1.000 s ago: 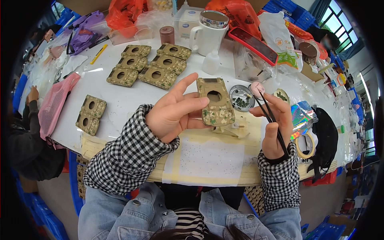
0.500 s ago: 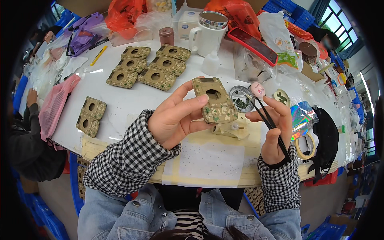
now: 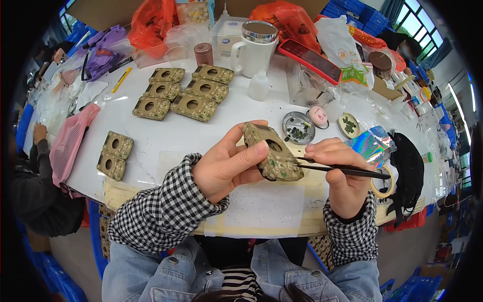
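Observation:
A camouflage-patterned casing (image 3: 283, 168) with a round hole is gripped in my left hand (image 3: 221, 166), thumb on its face near the hole. It is tilted, its lower end toward my right hand (image 3: 349, 189). That hand pinches black tweezers (image 3: 347, 170), held nearly level. Their tips meet the casing's face just beside the hole; whether a small piece sits between them is too small to tell. Just beyond my hands stands a round clear dish (image 3: 285, 135) with small dark green pieces. Next to it are a pink egg-shaped item (image 3: 318, 116) and a pale shallow dish (image 3: 355, 132) holding more green pieces.
Several similar casings (image 3: 193, 104) lie at the back left, and two more (image 3: 114, 155) nearer the left edge. A white mug (image 3: 256, 54), small white bottle (image 3: 258, 85) and red-cased phone (image 3: 312, 61) stand behind. A tape roll (image 3: 375, 189) and black pouch (image 3: 406, 171) lie right.
My right hand has brought the tweezers from beside the clear dish leftward and down to the casing. My left hand has lowered the casing slightly and tilted it. The view has shifted a little.

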Tool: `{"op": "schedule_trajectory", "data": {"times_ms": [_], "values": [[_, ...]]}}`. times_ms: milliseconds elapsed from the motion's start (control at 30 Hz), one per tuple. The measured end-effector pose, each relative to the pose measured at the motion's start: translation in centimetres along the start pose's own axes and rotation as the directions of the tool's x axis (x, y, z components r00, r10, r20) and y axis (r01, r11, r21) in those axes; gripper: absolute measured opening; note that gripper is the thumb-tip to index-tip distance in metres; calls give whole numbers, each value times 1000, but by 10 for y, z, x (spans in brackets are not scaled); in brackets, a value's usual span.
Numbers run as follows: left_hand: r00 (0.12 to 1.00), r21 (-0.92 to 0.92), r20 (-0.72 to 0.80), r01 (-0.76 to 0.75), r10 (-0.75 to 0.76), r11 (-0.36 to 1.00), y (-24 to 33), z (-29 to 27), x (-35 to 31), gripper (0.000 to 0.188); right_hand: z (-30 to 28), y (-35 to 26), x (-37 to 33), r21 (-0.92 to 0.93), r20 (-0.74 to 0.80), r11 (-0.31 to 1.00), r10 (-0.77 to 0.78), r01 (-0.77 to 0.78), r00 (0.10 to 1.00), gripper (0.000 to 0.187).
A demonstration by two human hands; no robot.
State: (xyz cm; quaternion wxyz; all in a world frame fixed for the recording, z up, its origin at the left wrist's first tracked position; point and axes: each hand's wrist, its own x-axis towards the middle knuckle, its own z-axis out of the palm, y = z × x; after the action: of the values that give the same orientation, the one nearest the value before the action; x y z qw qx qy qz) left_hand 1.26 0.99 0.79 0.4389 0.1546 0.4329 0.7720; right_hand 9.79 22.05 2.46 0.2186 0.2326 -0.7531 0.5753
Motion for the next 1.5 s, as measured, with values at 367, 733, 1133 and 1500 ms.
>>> {"op": "schedule_trajectory", "data": {"times_ms": [367,733,1133,1500], "values": [[1000,82,-14,23,-22,996,-2,-1,1,57,15,-1,0,122,-34,993,13,-9,999,16],[999,84,-22,26,-24,996,-1,1,0,55,15,-4,1,80,-31,996,42,-39,999,13],[999,93,-26,34,-32,995,0,2,0,54,13,0,0,86,-6,996,13,-13,1000,13],[999,100,-17,30,-29,995,1,2,0,56,14,-1,0,105,-2,994,30,-29,1000,14]]}}
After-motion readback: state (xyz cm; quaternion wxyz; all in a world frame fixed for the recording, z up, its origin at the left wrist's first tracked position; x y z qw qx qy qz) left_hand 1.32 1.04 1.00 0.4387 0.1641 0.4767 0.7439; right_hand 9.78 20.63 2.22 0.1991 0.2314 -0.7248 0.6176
